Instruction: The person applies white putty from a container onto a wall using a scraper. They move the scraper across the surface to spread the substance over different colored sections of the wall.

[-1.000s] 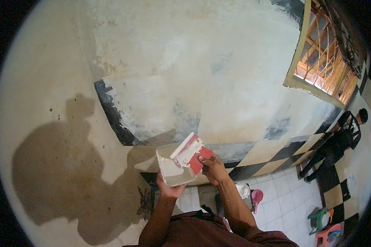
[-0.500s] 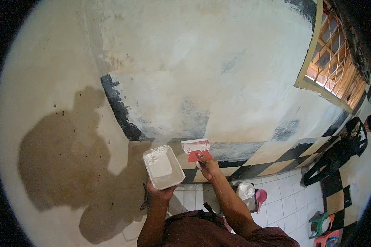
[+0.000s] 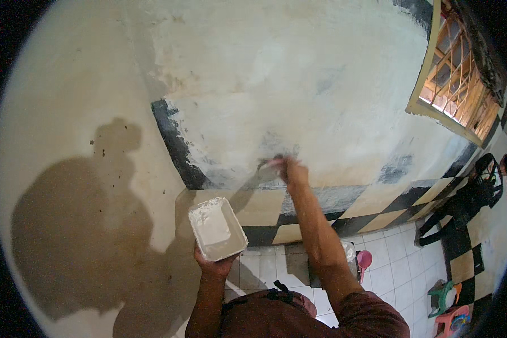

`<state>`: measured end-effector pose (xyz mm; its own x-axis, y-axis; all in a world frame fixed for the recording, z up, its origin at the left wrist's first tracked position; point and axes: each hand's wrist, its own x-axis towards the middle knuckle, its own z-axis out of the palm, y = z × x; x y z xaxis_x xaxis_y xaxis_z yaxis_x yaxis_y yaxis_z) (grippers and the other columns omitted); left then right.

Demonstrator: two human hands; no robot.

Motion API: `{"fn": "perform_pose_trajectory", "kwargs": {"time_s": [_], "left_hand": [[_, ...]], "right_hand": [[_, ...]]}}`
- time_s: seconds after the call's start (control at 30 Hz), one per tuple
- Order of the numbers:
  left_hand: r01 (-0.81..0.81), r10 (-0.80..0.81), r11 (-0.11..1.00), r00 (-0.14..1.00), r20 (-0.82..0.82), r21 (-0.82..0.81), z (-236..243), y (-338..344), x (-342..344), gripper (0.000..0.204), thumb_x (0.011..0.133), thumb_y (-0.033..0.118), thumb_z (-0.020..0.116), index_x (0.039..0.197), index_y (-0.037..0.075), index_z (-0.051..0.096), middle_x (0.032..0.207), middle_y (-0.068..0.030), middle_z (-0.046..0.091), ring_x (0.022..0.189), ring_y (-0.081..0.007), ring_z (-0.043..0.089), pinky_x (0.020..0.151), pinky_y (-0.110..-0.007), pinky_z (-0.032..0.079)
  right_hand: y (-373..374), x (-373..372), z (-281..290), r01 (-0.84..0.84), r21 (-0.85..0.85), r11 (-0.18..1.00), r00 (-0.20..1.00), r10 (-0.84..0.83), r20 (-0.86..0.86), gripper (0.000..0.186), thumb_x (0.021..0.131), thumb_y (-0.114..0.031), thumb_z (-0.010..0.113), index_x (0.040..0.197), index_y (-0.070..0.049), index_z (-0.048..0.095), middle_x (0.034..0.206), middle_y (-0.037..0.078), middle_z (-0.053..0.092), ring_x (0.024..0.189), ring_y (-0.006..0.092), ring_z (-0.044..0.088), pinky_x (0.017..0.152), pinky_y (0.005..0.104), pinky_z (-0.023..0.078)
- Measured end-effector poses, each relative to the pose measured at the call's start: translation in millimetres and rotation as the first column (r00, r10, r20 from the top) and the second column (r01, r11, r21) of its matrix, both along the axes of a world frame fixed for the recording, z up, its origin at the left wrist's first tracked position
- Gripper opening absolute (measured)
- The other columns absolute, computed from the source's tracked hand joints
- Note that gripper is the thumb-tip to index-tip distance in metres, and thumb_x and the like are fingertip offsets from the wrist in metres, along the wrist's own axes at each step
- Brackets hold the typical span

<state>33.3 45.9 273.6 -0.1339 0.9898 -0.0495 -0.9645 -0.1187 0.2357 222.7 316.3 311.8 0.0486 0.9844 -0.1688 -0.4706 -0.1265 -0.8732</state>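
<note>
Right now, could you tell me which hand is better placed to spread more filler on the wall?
Right. The right hand is already at the wall with the scraper, while the left hand is supporting the tray of filler.

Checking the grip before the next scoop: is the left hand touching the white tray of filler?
Touching. The head view shows the left hand cupped under the near end of the white tray, its fingers wrapped against the tray's edge, no gap.

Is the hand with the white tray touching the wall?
No, the left hand holds the white tray in the air, away from the wall; only the right hand reaches it.
</note>
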Motion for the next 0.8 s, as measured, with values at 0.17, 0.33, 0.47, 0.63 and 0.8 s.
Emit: {"fn": "perform_pose_trajectory", "kwargs": {"time_s": [0.17,0.33,0.47,0.63,0.8], "left_hand": [[0.024,-0.021,0.998,0.998,-0.061,0.061,-6.4,7.9,8.8,0.065,0.093,0.057,0.04,0.145,0.017,0.044,0.139,-0.012,0.053,0.123,-0.0409,0.055,0.093,-0.067,0.048],[0.037,-0.042,0.997,0.996,0.078,0.061,-7.9,5.2,4.3,0.067,0.092,0.057,0.043,0.145,0.017,0.044,0.14,-0.0121,0.052,0.125,-0.0412,0.053,0.095,-0.068,0.046],[0.086,-0.086,0.996,0.996,0.034,0.004,-8.3,5.5,2.3,0.068,0.091,0.058,0.045,0.145,0.018,0.044,0.141,-0.0138,0.051,0.125,-0.0424,0.052,0.094,-0.069,0.046],[0.108,-0.108,0.994,0.994,0.009,0.021,-8.1,4.0,-0.6,0.068,0.091,0.058,0.045,0.145,0.017,0.044,0.141,-0.0151,0.051,0.125,-0.0436,0.052,0.094,-0.071,0.044],[0.076,-0.073,0.991,0.997,-0.031,0.107,-18.5,2.7,-7.3,0.066,0.092,0.054,0.045,0.145,0.014,0.044,0.141,-0.0145,0.052,0.126,-0.0409,0.053,0.097,-0.068,0.044]], "right_hand": [[-29.0,42.6,137.5,0.088,0.158,0.984,0.988,-0.065,-0.142,0.02,0.092,-0.024,0.059,0.088,-0.004,0.06,0.074,0.006,0.061,0.055,0.0147,0.054,0.046,0.0277,0.041],[-74.3,37.6,75.3,-0.014,0.16,0.987,1.0,0.014,0.006,0.023,0.091,-0.028,0.06,0.084,-0.006,0.06,0.067,0.004,0.056,0.053,0.0144,0.052,0.048,0.0299,0.039],[-101.6,19.4,-43.0,-0.004,-0.04,0.999,1.0,0.004,0.013,0.022,0.093,-0.029,0.064,0.084,-0.009,0.063,0.07,-0.001,0.056,0.059,0.0122,0.051,0.05,0.0275,0.04],[-89.2,27.4,-133.4,0.03,-0.163,0.986,0.999,-0.037,-0.035,0.017,0.095,-0.018,0.059,0.09,-0.004,0.067,0.075,0.007,0.066,0.06,0.0151,0.059,0.052,0.028,0.046],[-48.7,28.3,-139.6,0.001,-0.123,0.992,0.997,-0.01,-0.072,0.018,0.093,-0.013,0.055,0.084,-0.002,0.067,0.073,0.008,0.065,0.058,0.0154,0.059,0.049,0.0282,0.046]]}}
